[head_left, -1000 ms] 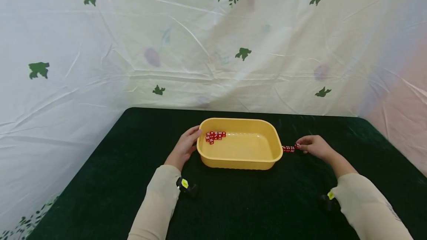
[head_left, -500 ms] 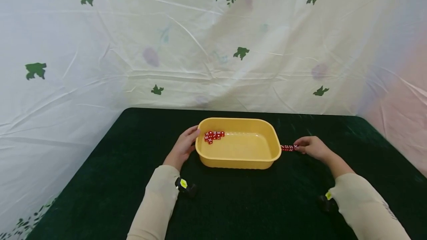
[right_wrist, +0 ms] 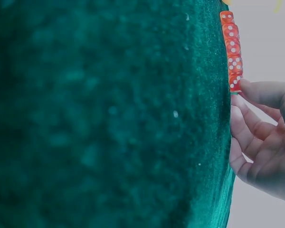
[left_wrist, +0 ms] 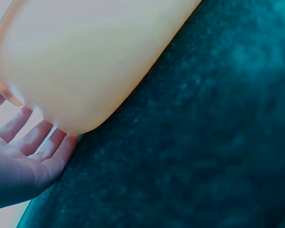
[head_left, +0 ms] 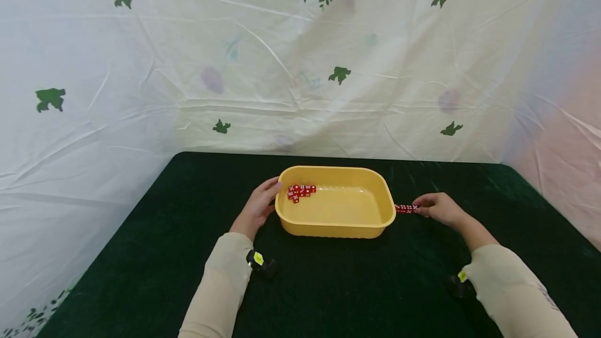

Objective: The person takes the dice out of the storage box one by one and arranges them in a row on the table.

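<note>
A yellow plastic tub [head_left: 339, 229] stands on the dark green cloth, with several red dice [head_left: 300, 192] bunched inside at its left end. My left hand [head_left: 257, 206] holds the tub's left end, thumb at the rim and fingers against the outer wall [left_wrist: 80, 85]. Just outside the tub's right end, a straight row of red dice with white pips [right_wrist: 232, 46] lies on the cloth. At the row's outer end my right hand [head_left: 439, 207] pinches the last die [right_wrist: 235, 81] between thumb and fingers; that die touches its neighbour.
The green cloth [head_left: 347, 286] covers the table, whose far edge meets a pale curtain [head_left: 281, 67] with green leaf prints. Curtain also hangs at both sides. A small black wrist camera [head_left: 263, 265] sits on each sleeve.
My right hand has lowered a die, held slightly above and beyond the row a second ago, into line at its outer end. The left hand and tub hold still; the view shifted slightly.
</note>
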The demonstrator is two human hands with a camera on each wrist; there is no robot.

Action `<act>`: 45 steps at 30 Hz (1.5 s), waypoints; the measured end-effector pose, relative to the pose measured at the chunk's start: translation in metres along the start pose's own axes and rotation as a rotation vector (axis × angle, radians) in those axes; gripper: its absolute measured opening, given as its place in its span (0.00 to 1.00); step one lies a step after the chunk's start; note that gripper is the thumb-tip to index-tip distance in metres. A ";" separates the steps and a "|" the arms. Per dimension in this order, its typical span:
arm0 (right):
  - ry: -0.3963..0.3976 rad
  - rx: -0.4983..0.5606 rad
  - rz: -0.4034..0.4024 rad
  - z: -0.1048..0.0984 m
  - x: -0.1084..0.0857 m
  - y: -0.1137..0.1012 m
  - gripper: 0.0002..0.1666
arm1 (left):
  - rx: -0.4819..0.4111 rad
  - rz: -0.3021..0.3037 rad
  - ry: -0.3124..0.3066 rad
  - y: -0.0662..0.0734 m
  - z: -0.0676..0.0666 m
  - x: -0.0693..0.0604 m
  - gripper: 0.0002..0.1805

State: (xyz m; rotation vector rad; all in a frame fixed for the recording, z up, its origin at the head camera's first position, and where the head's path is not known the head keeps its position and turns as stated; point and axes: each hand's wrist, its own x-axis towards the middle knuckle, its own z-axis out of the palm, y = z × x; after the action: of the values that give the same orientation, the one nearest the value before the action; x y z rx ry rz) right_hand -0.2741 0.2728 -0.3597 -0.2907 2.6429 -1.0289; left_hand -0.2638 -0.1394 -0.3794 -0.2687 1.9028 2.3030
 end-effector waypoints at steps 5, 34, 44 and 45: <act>-0.017 -0.010 0.006 -0.001 0.002 -0.001 0.15 | -0.010 -0.001 0.009 -0.001 -0.001 -0.001 0.21; 0.000 -0.204 -0.030 -0.040 0.030 -0.082 0.26 | 0.000 -0.024 0.023 0.003 0.003 -0.002 0.21; 0.023 -0.177 -0.089 -0.028 0.046 -0.116 0.23 | -0.002 -0.026 0.017 0.002 0.003 -0.001 0.21; 0.028 -0.172 -0.095 -0.026 0.048 -0.118 0.22 | -0.002 -0.026 0.014 0.003 0.003 -0.001 0.21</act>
State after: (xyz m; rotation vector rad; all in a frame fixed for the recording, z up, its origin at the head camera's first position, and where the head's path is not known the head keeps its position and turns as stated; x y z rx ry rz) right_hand -0.3179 0.1894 -0.2702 -0.4462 2.7716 -0.8390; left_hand -0.2636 -0.1369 -0.3762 -0.3088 1.8926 2.2924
